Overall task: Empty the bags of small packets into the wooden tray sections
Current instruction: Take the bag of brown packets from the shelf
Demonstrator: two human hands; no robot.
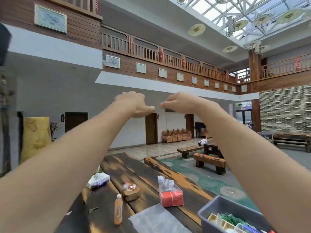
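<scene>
Left hand [134,105] and right hand [180,102] are held up, loosely curled, nothing gripped, so the red-packet bag [170,194] is left untouched near the right edge of the table [148,180].

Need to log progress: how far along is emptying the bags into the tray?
Done: a flat clear plastic bag lies seemingly empty; green items sit at the wooden sectioned tray in the grey plastic bin. In hand: nothing, left hand and right hand are raised. Left: the clear bag of red packets stands unemptied.
</scene>
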